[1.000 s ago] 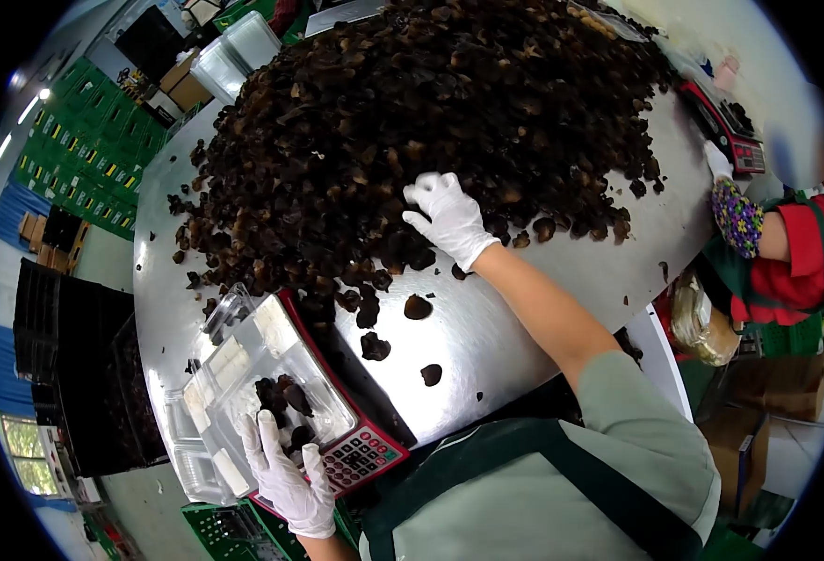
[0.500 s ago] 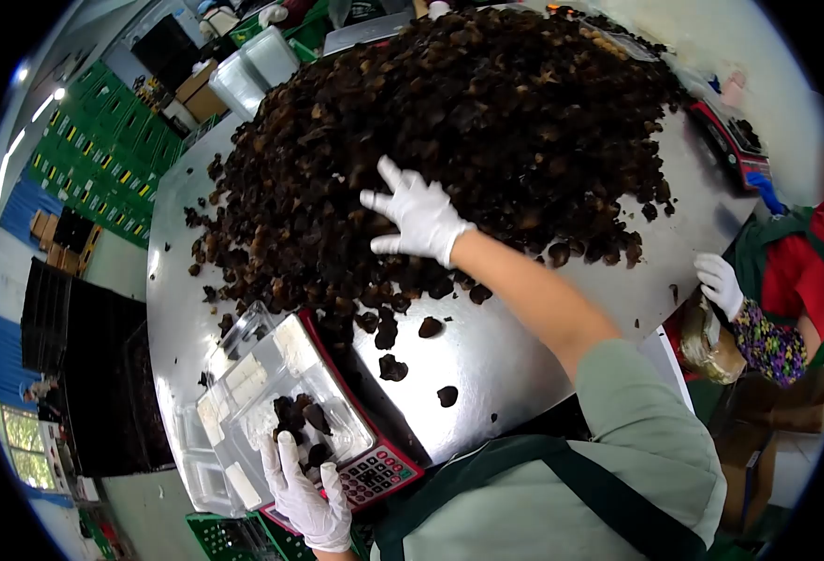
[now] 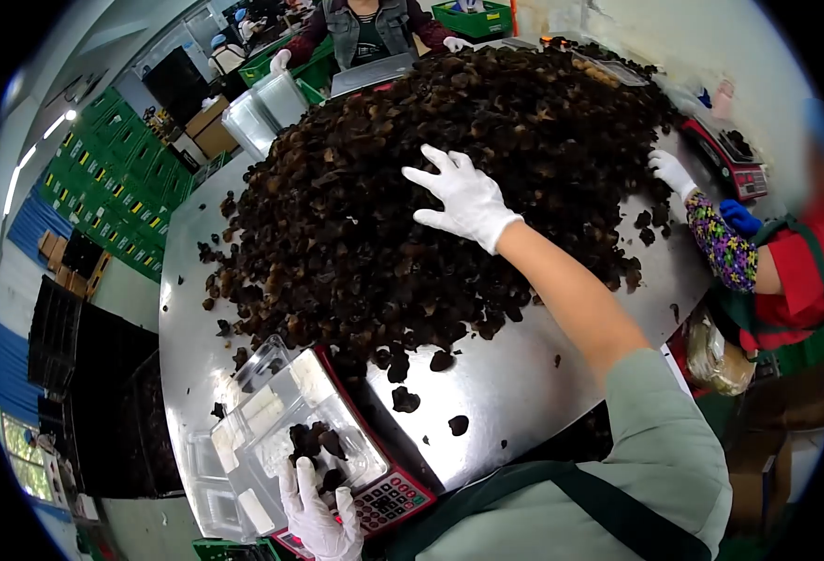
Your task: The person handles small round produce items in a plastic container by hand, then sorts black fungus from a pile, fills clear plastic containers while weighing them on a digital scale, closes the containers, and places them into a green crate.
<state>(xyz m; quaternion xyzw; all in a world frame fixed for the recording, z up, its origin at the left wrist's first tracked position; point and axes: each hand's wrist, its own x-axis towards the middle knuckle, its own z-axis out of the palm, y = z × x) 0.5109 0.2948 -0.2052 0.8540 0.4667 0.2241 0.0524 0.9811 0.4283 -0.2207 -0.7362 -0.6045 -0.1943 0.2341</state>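
Note:
A large heap of dark brown, curled pieces that look like wood ear mushrooms (image 3: 365, 206) covers much of the metal table. My right hand (image 3: 463, 198), in a white glove, is over the heap with its fingers spread, holding nothing. My left hand (image 3: 318, 519), also gloved, rests at the near edge of a clear plastic box (image 3: 286, 467), its fingers stretched and apart. A few of the dark pieces (image 3: 317, 439) lie in that box, just beyond my fingertips. The box sits on a red digital scale (image 3: 393, 500), whose keypad shows right of my left hand.
Stacked clear boxes (image 3: 260, 117) stand at the table's far left. A co-worker's gloved hand (image 3: 672, 173) is at the heap's right side, near another red scale (image 3: 730, 164). Another person (image 3: 370, 33) stands across the table. Green crates (image 3: 103, 182) are stacked at left.
My right hand has moved a little right over the heap, fingers still spread. The view has tilted up, showing the person opposite. The co-worker's gloved hand at right has reached to the heap.

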